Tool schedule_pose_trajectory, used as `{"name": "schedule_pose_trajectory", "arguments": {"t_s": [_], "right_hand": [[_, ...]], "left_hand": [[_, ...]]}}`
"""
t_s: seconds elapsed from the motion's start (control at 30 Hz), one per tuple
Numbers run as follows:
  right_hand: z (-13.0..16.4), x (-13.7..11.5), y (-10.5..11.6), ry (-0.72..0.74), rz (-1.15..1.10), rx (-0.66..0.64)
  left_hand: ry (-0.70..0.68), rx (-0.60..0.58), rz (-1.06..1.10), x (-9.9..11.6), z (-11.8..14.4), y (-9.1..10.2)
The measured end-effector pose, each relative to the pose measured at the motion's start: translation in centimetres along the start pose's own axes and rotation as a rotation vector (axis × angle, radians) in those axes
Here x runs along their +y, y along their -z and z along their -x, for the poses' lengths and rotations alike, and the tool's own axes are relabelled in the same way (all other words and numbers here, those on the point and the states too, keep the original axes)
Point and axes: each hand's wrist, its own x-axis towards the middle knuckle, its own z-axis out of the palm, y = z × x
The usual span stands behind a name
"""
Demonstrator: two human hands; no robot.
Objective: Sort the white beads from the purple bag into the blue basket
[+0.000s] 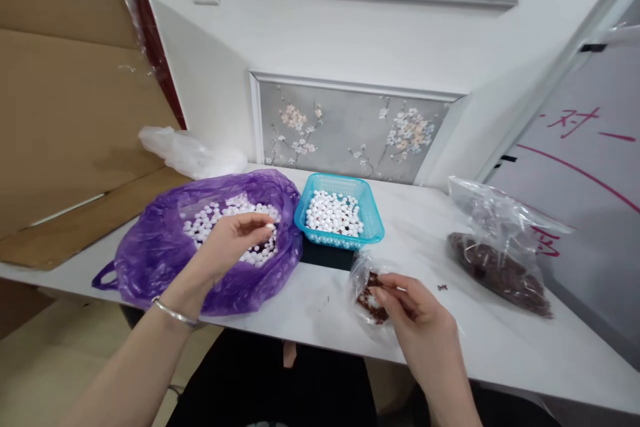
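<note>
My left hand [231, 241], a bangle on its wrist, pinches a small white ball [271, 227] between thumb and fingertips. It is above a purple plastic bag [155, 247] that lies wide open with many white balls [204, 219] inside. My right hand [417, 320] has its thumb and fingers closed at the mouth of a small clear bag [356, 280] of reddish-brown bits [367, 297]; what is in that pinch is too small to make out. Between the two bags, farther back, a turquoise basket [373, 213] holds white balls, some with brown spots.
At the right stands a larger clear bag [500, 270] of brown bits, near a whiteboard [590, 160]. Loose brown bits [443, 287] lie on the white table [310, 307]. A cardboard box [75, 113] and a white plastic bag [195, 153] are at left, with the wall behind.
</note>
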Motion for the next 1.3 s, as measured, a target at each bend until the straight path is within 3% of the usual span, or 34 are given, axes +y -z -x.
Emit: {"name": "schedule_pose_trajectory", "arguments": {"t_s": [0.07,0.17,0.27,0.47,0.73,1.0,1.3], "right_hand": [[0.1,-0.3,-0.1,-0.007,-0.079,0.006],[0.5,-1.3,-0.2,0.05,-0.162,0.003],[1.0,-2.7,-0.3,0.042,-0.269,-0.026],[1.7,-4.0,-0.6,0.02,-0.522,-0.107],[2.6,-4.7,-1.2,-0.035,-0.61,-0.106],[2.7,-5.5,-1.6,0.066,-0.541,-0.034],[2.7,-5.7,-1.5,0.1,-0.46,-0.039]], "left_hand": [[0.051,-0.088,0.275,1.3,1.4,-2.3],[0.277,-0.288,0.872,3.0,3.1,-5.4],[0.404,-0.435,1.119,4.4,4.3,-7.5],[0.499,-0.511,1.195,5.6,5.2,-9.3],[0.324,-0.566,1.153,5.5,5.7,-9.7],[0.325,-0.555,1.185,6.1,6.3,-9.9],[0.318,-0.553,1.188,5.8,6.5,-9.9]]}}
